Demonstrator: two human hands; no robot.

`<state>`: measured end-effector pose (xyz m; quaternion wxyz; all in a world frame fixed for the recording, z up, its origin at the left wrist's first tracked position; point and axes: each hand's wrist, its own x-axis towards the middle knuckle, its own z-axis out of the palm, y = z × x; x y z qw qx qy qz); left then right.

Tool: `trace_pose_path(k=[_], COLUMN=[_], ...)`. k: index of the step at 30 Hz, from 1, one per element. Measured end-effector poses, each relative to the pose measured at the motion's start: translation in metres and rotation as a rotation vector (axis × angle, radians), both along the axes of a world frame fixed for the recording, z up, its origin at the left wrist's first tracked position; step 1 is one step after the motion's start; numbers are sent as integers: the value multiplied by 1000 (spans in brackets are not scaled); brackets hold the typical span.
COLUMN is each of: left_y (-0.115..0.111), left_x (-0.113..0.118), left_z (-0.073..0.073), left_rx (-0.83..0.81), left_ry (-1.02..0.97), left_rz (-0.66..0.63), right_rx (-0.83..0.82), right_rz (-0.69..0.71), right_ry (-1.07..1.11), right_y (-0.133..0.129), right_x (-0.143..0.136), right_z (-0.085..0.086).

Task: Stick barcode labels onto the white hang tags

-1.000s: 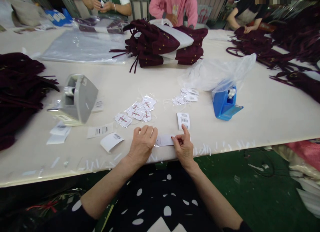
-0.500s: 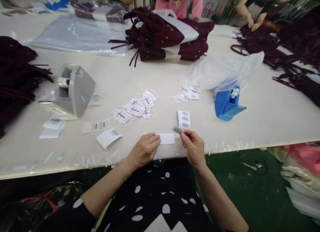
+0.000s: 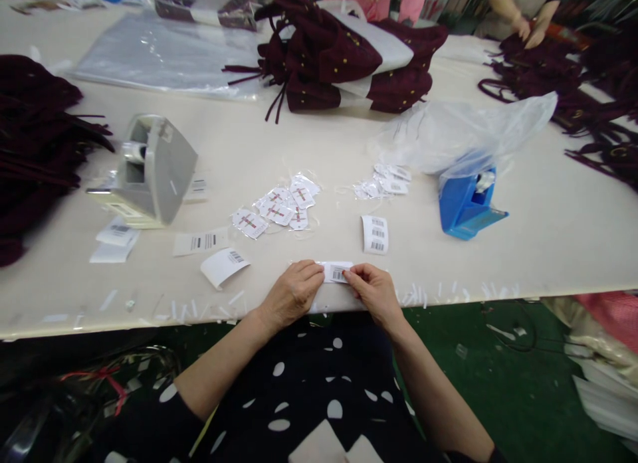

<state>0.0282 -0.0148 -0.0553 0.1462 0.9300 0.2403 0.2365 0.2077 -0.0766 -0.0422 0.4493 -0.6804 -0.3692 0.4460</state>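
Note:
At the table's near edge, my left hand [image 3: 298,287] is closed over the left end of a white hang tag [image 3: 327,269], keeping it flat. My right hand [image 3: 373,288] pinches the right end of a small barcode sticker [image 3: 339,273], which lies over the tag's face. Whether the sticker is fully pressed down I cannot tell. Just beyond my right hand is a curled strip of barcode stickers [image 3: 375,234]. Past my left hand lies a pile of printed hang tags [image 3: 276,208], with a second pile of barcoded tags [image 3: 385,182] to its right.
A grey tape dispenser [image 3: 167,171] stands at left and a blue tape dispenser [image 3: 466,207] at right, with a plastic bag [image 3: 463,134] behind it. Loose label sheets [image 3: 224,266] lie left. Maroon bags [image 3: 339,58] are stacked ahead; co-workers stand across the table.
My right hand has moved left and brought the barcode sticker down onto the white tag. My left hand stays on the tag. The whole view has shifted slightly.

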Motion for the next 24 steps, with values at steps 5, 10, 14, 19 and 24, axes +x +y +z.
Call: trace_pose_path(k=[5, 10, 14, 19, 24], left_y=[0, 0, 1, 0, 1], left_x=[0, 1, 1, 0, 0], left_z=[1, 3, 4, 4, 0], left_rx=[-4, 5, 41, 114, 98], left_ry=[17, 51, 54, 65, 97], left_rz=[-8, -4, -12, -26, -35], right_rx=[-23, -44, -58, -58, -50], right_rz=[14, 22, 27, 45, 78], right_ry=[-31, -57, -81, -161, -272], right_y=[5, 8, 11, 12, 13], right_x=[1, 2, 3, 4, 5], right_z=[1, 1, 2, 0, -5])
